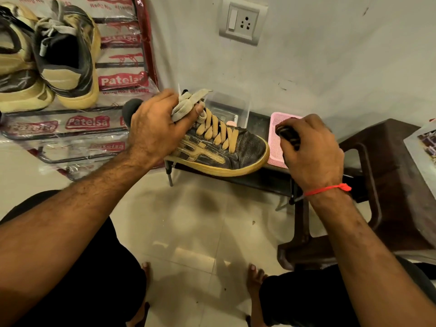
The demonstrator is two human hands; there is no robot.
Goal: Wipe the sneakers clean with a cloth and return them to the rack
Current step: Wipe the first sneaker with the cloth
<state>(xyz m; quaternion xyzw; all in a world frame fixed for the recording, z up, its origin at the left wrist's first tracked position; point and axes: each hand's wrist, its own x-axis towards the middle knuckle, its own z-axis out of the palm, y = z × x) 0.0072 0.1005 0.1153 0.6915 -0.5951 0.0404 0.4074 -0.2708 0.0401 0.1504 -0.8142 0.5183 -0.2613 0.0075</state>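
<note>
the left hand (153, 128) grips the heel end of a dark leather sneaker (221, 149) with tan laces, fingers curled round its loose lace ends; the sneaker rests on the left end of a low dark bench (266, 179), toe toward a pink perforated tray (274, 138). the right hand (313, 152) is clenched round a small dark object, identity unclear, just beside the toe. two more sneakers (47, 60) sit on the plastic-wrapped shoe rack (127, 64), top left.

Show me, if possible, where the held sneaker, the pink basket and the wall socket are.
held sneaker (245, 147): head view, on the dark toe.
pink basket (274, 138): head view, on its mesh wall.
wall socket (246, 22): head view, on the pin holes.
</note>
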